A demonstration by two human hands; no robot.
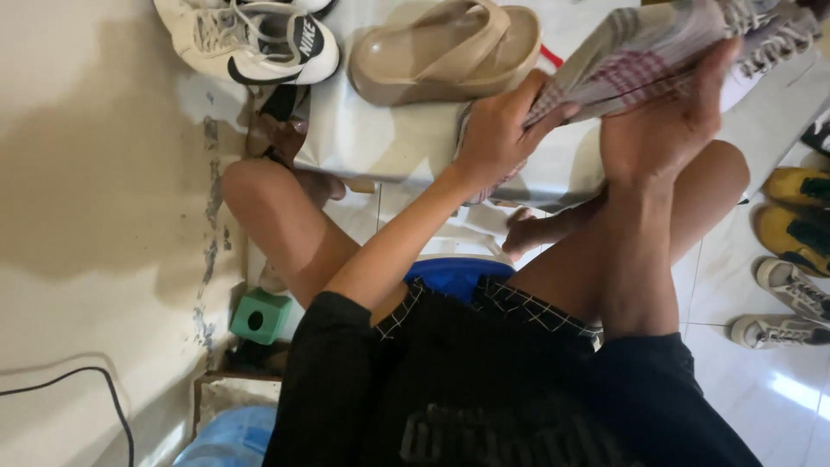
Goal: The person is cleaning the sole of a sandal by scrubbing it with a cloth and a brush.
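Head view: one folded checked cloth [640, 56] is gripped above a white-covered table [380, 138]. The left hand [500, 134] is closed on its lower end, fingers curled around it; the right hand [666, 121] is pressed flat along its underside. On the table, left of the cloth, one tan platform sandal [441, 56] and one white sneaker [255, 43] are seen. Four shoes [791, 259] lie right of the table, partly cut off. One green box [259, 316] sits below it.

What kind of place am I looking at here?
Likely a home shoe-cleaning corner: white tiled floor, pairs of worn grey sneakers, and a tan platform sandal on a low white table.
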